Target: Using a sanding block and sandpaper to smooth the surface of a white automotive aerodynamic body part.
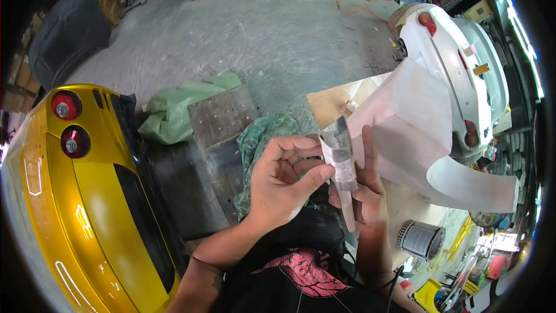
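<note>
My left hand (284,179) pinches a worn, silvery-grey folded strip (339,153) between thumb and fingers. Whether it is sandpaper or thin metal I cannot tell. From the other side, my right hand (369,188) closes round the lower part of the strip, with its forefinger stretched upward. A thin pale flat piece (346,211) points down from under the strip, against the right palm and thumb. Just right of my hands lies a large whitish-pink body panel (414,116) with a curved arm.
A wooden board (330,104) sits under the panel, with a tin can (421,239) nearby. A gold car (87,197) stands at left, a white car (452,69) at far right. Camouflage cloth (260,139), a riveted metal box (223,110) and green sheeting (174,110) lie ahead-left.
</note>
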{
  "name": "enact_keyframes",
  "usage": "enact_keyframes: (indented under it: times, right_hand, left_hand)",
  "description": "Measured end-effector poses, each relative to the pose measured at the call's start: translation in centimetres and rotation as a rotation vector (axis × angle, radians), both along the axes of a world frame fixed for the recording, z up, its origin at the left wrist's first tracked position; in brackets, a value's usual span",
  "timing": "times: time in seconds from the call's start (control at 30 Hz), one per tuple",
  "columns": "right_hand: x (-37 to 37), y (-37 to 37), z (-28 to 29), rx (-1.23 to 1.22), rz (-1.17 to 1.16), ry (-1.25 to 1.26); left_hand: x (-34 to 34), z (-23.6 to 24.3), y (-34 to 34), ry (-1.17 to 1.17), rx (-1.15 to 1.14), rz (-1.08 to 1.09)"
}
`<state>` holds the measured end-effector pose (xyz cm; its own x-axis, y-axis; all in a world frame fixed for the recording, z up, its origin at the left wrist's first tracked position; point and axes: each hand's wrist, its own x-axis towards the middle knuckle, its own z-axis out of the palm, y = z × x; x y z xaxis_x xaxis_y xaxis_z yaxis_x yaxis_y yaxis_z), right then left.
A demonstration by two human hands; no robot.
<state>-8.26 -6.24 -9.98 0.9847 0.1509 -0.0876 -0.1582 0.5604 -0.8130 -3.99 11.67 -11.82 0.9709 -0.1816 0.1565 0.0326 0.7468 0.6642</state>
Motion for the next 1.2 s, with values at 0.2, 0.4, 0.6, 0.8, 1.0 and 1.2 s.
enact_keyframes:
  times: [0.2, 0.4, 0.6, 0.8, 1.0, 1.2]
  right_hand:
    - [-0.3, -1.0, -2.3, 0.615, 0.272, 0.234]
    - [-0.5, -1.7, -2.6, 0.612, 0.284, 0.338]
    - [-1.6, -2.7, -2.7, 0.051, 0.45, 0.209]
    - [-2.8, -3.1, -2.6, -0.024, 0.323, 0.265]
    - [-3.1, -2.7, -1.2, -0.146, 0.353, 0.329]
    - [-4.3, -2.4, -0.9, -0.265, 0.223, 0.261]
  left_hand:
    - [0.3, 0.2, 0.1, -0.084, 0.241, 0.091]
    - [2.7, -1.2, 1.0, -0.522, 0.756, 0.362]
    - [1.3, -0.5, 0.2, -0.103, 0.619, 0.092]
    - [2.6, 0.3, 0.5, -0.398, 0.826, 0.249]
    - [1.7, 0.4, 0.1, -0.499, 0.848, 0.287]
    - [1.2, 0.1, -0.4, -0.489, 0.717, 0.28]
